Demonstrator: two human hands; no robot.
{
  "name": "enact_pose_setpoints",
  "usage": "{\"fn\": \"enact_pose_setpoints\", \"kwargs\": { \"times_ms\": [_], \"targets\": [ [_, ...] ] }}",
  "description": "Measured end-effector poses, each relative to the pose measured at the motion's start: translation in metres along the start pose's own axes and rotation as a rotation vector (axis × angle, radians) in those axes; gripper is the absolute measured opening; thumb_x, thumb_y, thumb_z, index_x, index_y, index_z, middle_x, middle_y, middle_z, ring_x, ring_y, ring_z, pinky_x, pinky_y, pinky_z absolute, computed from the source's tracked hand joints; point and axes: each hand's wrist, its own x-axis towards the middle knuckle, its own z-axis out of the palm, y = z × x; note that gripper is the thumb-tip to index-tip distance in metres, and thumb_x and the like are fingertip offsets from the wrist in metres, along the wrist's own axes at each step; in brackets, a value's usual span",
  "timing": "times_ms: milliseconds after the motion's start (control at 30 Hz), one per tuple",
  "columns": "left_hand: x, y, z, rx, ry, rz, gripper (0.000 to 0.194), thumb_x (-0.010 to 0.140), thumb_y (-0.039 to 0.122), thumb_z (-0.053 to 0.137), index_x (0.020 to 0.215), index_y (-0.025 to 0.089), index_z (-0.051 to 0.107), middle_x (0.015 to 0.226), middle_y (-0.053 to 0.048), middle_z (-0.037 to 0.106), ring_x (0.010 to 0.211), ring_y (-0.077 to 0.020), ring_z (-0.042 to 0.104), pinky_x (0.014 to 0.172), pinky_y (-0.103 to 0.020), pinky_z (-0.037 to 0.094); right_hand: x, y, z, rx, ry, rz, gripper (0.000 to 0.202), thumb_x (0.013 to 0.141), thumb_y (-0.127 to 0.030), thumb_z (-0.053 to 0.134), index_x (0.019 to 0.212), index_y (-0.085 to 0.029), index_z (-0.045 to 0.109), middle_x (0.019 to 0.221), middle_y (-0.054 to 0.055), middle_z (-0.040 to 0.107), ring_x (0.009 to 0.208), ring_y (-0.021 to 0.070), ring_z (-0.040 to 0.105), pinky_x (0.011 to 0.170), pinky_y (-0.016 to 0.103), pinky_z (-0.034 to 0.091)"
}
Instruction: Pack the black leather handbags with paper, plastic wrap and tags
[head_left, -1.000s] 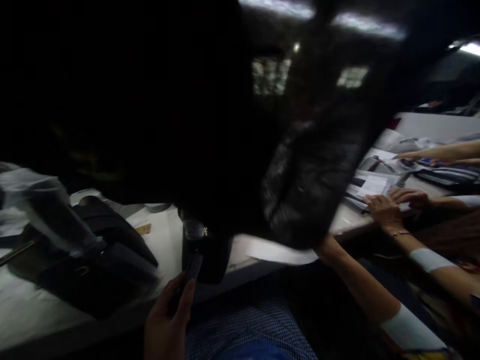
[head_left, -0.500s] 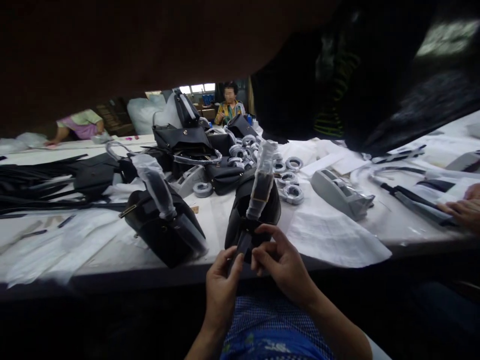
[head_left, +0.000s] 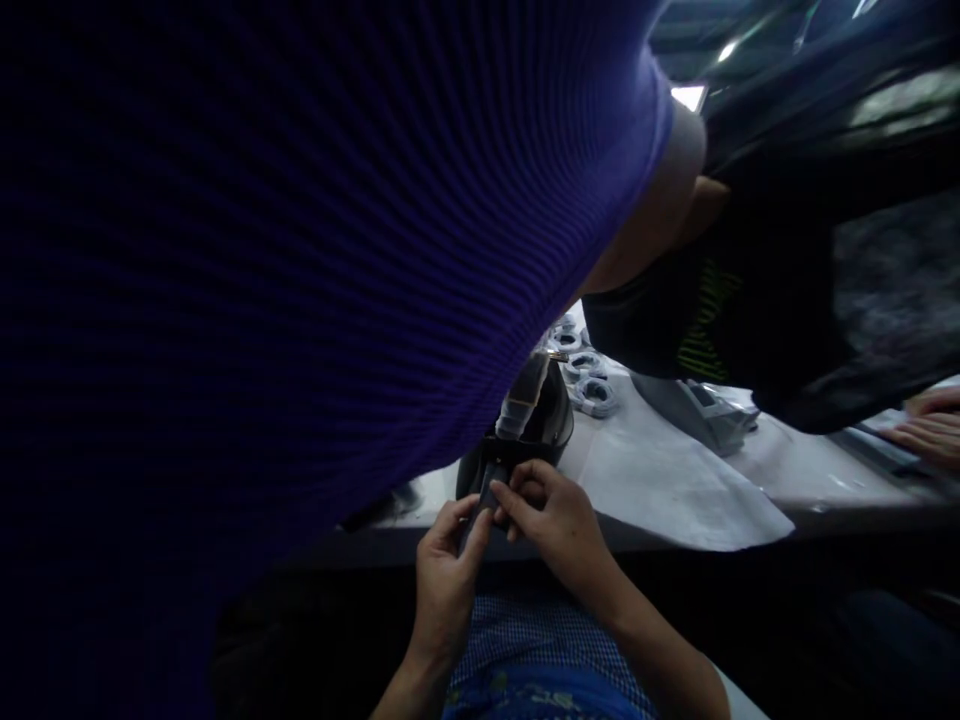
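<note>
A black handbag (head_left: 559, 415) stands at the front edge of the table, its far part hidden behind a person's sleeve. Clear wrapping covers its raised handle (head_left: 525, 395). A dark strap (head_left: 491, 478) hangs from the near side of the bag. My left hand (head_left: 446, 570) grips this strap low down, between thumb and fingers. From the other side my right hand (head_left: 559, 520) closes on the strap, thumb and fingertips pressed at its edge; the exact contact is dim.
A person's purple striped shirt (head_left: 450, 220) blocks the left and centre. Another person in black (head_left: 787, 300) leans in at right, with a hand (head_left: 934, 430) at the edge. Several wrapped coils (head_left: 592, 395), a grey tape dispenser (head_left: 709, 415) and a white sheet (head_left: 675, 480) lie on the table.
The purple-clad person has swung across, covering the left bag and the pile behind. My right thumb and fingers have come down onto the strap. My left hand keeps its grip.
</note>
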Motion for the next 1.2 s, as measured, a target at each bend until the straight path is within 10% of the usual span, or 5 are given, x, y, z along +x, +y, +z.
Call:
{"fn": "enact_pose_setpoints", "kwargs": {
  "times_ms": [400,667,1000,1200],
  "targets": [
    [-0.011,0.012,0.0,0.025,-0.002,-0.051,0.039,0.076,0.047,0.077,0.1,0.016,0.074,0.096,-0.007,0.07,0.095,-0.0218,0.063,0.087,-0.028,0.049,0.004,0.014,-0.005,0.2,-0.182,0.166,0.04,0.08,-0.054,0.073,0.084,-0.014,0.072,0.073,0.005,0.073,0.048,0.0092,0.056,0.051,0.021,0.047],
    [-0.019,0.017,0.002,-0.271,0.1,-0.404,0.057,0.058,0.053,0.088,0.097,0.016,0.068,0.052,0.012,0.034,0.042,-0.0014,0.024,0.039,-0.013,0.019,0.003,0.029,-0.006,0.27,-0.309,0.004,0.035,0.084,-0.052,0.069,0.087,-0.019,0.079,0.081,0.003,0.073,0.071,0.0161,0.064,0.07,0.027,0.052],
    [-0.018,0.022,0.001,-0.264,0.005,-0.545,0.056,0.054,0.056,0.089,0.082,0.015,0.062,0.061,0.009,0.043,0.043,0.0014,0.02,0.037,-0.013,0.014,-0.011,0.033,0.021,0.184,0.03,-0.083,0.019,0.086,-0.036,0.066,0.09,-0.023,0.079,0.082,0.003,0.074,0.081,0.0226,0.068,0.076,0.031,0.053],
    [-0.019,0.026,0.002,-0.194,-0.046,-0.531,0.057,0.058,0.062,0.084,0.081,0.015,0.062,0.058,0.009,0.038,0.043,0.0005,0.018,0.037,-0.013,0.013,-0.008,0.032,0.028,0.329,-0.007,0.024,0.03,0.084,-0.047,0.07,0.091,-0.019,0.078,0.085,0.004,0.074,0.081,0.0211,0.065,0.076,0.03,0.051]
  ]
}}
